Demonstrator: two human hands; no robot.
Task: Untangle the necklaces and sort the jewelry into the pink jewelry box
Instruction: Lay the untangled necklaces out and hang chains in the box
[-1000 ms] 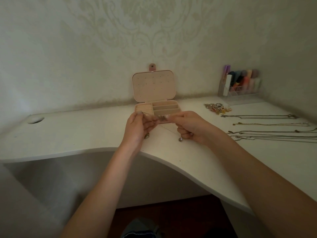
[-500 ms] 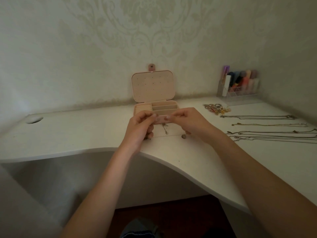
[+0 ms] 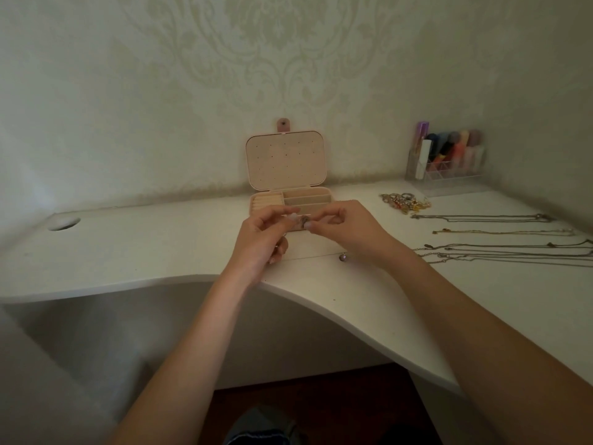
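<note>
- Grip: my left hand (image 3: 261,239) and right hand (image 3: 345,228) meet fingertip to fingertip in front of the pink jewelry box (image 3: 288,187). Both pinch one small dark piece (image 3: 304,219) between them. Too small to say if it's a clasp or a pendant.
- A thin chain (image 3: 308,256) runs along the desk below the hands to a small round pendant (image 3: 342,257). I judge it's the same necklace I'm holding, but the link up to the pinch is hidden behind the fingers.
- Risk 1: the pinch is tips only. If either side slips, the piece drops, likely onto the desk just in front of the box, not into it.
- Risk 2: the hands cover the box's front edge. I can't see the near compartment, so a release here is blind.
- Risk 3: lifting fast drags the trailing chain; the pendant could swing off the curved desk edge (image 3: 288,287), which is near.
- Box is open, lid upright against the wall, ring rolls left, slotted compartments right. Nothing visible in them.
- Further right: straightened necklaces (image 3: 500,248) laid in rows, well apart from my hands. A wide sweep of the right forearm (image 3: 465,316) could drag across them and re-tangle.
- Pile of small jewelry (image 3: 406,202) beyond those, beside the clear organiser (image 3: 446,162). Not sorted yet.
- White desk (image 3: 144,245) otherwise carries a cable hole at far left.
</note>
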